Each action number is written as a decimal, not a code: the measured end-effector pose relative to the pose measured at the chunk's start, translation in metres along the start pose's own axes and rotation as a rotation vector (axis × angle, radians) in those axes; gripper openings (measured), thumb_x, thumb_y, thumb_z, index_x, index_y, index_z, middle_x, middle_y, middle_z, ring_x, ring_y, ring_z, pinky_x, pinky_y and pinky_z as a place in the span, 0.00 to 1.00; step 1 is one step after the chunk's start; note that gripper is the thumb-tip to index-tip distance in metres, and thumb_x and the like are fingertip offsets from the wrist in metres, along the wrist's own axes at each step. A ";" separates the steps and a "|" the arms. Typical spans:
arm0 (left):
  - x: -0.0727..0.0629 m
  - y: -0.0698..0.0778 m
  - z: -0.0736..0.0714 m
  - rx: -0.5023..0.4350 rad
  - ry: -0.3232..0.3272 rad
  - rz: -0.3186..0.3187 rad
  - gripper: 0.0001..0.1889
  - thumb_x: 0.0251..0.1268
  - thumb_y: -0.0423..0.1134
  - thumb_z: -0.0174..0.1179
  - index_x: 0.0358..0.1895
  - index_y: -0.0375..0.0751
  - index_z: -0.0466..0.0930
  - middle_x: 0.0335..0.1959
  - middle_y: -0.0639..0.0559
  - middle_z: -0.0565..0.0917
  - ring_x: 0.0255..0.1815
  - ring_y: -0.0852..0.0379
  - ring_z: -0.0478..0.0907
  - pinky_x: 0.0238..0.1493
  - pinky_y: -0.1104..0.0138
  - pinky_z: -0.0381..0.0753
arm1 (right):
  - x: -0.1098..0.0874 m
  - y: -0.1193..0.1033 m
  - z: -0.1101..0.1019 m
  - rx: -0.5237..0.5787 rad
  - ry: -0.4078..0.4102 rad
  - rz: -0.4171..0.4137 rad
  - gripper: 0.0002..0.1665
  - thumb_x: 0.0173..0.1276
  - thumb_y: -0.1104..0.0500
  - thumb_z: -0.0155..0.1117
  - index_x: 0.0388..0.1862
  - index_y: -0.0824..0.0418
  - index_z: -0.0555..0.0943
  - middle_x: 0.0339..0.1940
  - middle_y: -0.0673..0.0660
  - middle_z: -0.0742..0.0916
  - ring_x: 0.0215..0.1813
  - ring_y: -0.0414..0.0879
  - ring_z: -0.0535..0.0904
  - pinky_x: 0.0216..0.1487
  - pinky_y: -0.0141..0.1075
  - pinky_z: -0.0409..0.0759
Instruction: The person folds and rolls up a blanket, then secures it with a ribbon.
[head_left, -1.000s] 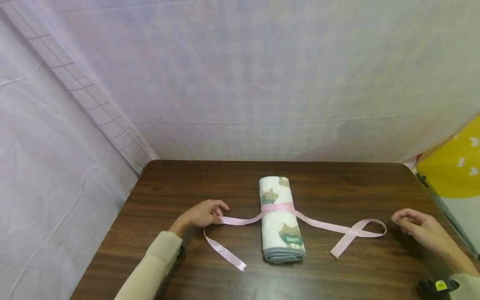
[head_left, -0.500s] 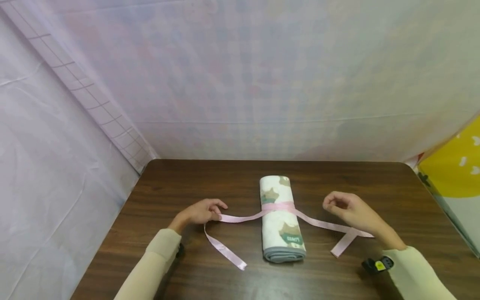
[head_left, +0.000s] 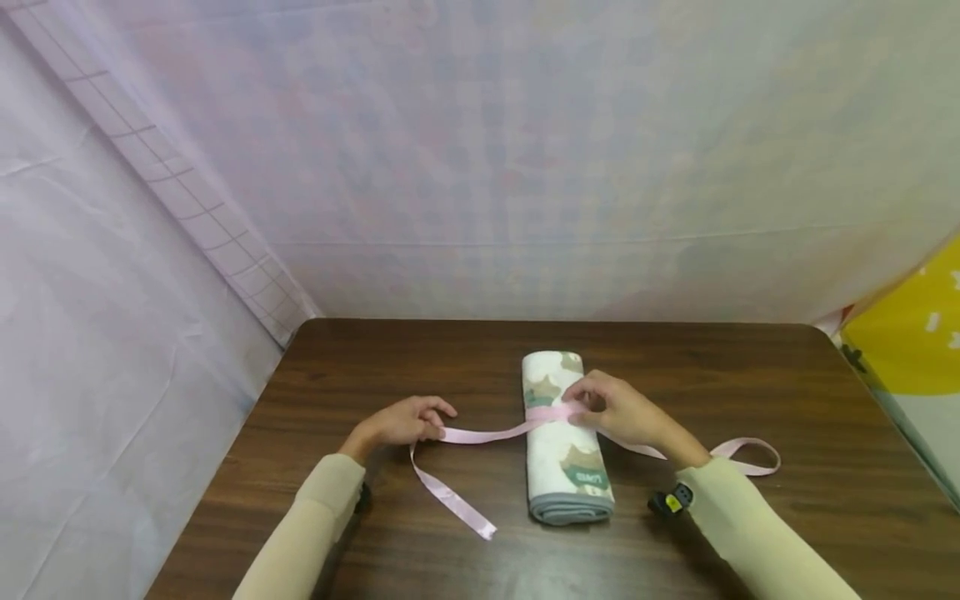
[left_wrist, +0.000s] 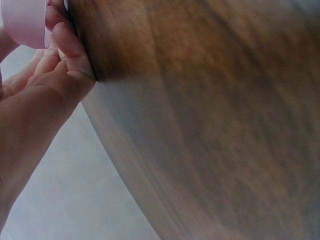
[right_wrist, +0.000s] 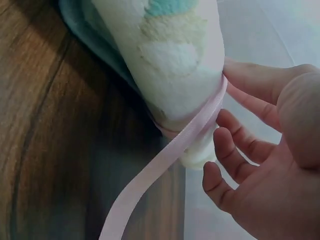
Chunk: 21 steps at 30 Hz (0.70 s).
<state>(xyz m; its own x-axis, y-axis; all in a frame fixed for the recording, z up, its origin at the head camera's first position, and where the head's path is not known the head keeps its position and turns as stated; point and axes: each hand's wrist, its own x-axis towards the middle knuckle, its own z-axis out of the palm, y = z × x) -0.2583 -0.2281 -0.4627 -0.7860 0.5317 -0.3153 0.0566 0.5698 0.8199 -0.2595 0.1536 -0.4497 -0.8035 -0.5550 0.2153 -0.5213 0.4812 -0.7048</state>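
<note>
A rolled white towel (head_left: 551, 458) with grey edging and bear prints lies on the table, a pink ribbon (head_left: 480, 436) wrapped round its middle. My left hand (head_left: 405, 422) pinches the ribbon left of the roll, and its loose tail hangs down onto the table. In the left wrist view the ribbon (left_wrist: 27, 22) passes by the fingers at the upper left. On top of the roll, my right hand (head_left: 626, 412) has thumb and forefinger at the ribbon band. The right wrist view shows those fingertips on the ribbon (right_wrist: 170, 150), the other fingers loosely bent.
The brown wooden table (head_left: 375, 358) backs onto a pale curtain (head_left: 525, 167). To the right of the roll, the ribbon's other tail (head_left: 750, 454) loops on the tabletop, partly hidden under the right forearm. A yellow patterned cloth (head_left: 907, 333) hangs at the far right.
My right hand has swept left from the table's right side, over the ribbon's right tail, onto the band on the towel. The left hand has stayed nearly still with the ribbon.
</note>
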 end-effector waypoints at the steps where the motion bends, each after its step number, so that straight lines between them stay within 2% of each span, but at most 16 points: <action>1: 0.000 0.000 0.000 -0.001 -0.001 0.003 0.21 0.63 0.29 0.59 0.60 0.33 0.75 0.31 0.52 0.81 0.29 0.60 0.72 0.31 0.71 0.71 | 0.000 0.000 0.000 -0.004 -0.011 0.011 0.15 0.59 0.67 0.74 0.45 0.60 0.84 0.35 0.51 0.80 0.36 0.45 0.74 0.37 0.33 0.74; 8: -0.002 0.003 -0.002 -0.021 -0.003 0.012 0.21 0.62 0.27 0.58 0.60 0.30 0.74 0.32 0.48 0.82 0.28 0.59 0.71 0.30 0.71 0.69 | 0.001 0.000 -0.002 -0.034 -0.065 0.042 0.15 0.59 0.64 0.74 0.44 0.59 0.82 0.35 0.53 0.79 0.38 0.47 0.74 0.39 0.35 0.74; 15: 0.000 0.002 -0.001 -0.028 -0.002 0.018 0.21 0.62 0.27 0.59 0.59 0.30 0.74 0.32 0.49 0.82 0.29 0.59 0.71 0.30 0.71 0.70 | 0.002 0.008 -0.007 -0.014 -0.081 0.079 0.08 0.67 0.63 0.66 0.43 0.53 0.83 0.37 0.48 0.82 0.40 0.43 0.75 0.42 0.36 0.76; 21: -0.001 0.004 0.000 -0.037 0.002 0.024 0.21 0.62 0.28 0.59 0.59 0.29 0.74 0.32 0.50 0.81 0.29 0.60 0.71 0.31 0.71 0.70 | 0.004 0.013 -0.006 0.020 -0.099 0.104 0.10 0.63 0.63 0.70 0.42 0.52 0.83 0.35 0.48 0.81 0.39 0.43 0.75 0.40 0.34 0.75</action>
<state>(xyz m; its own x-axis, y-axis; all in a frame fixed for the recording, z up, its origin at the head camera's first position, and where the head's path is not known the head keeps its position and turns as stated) -0.2574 -0.2269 -0.4592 -0.7858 0.5440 -0.2943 0.0531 0.5334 0.8442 -0.2712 0.1611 -0.4540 -0.8198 -0.5680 0.0733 -0.4302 0.5263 -0.7334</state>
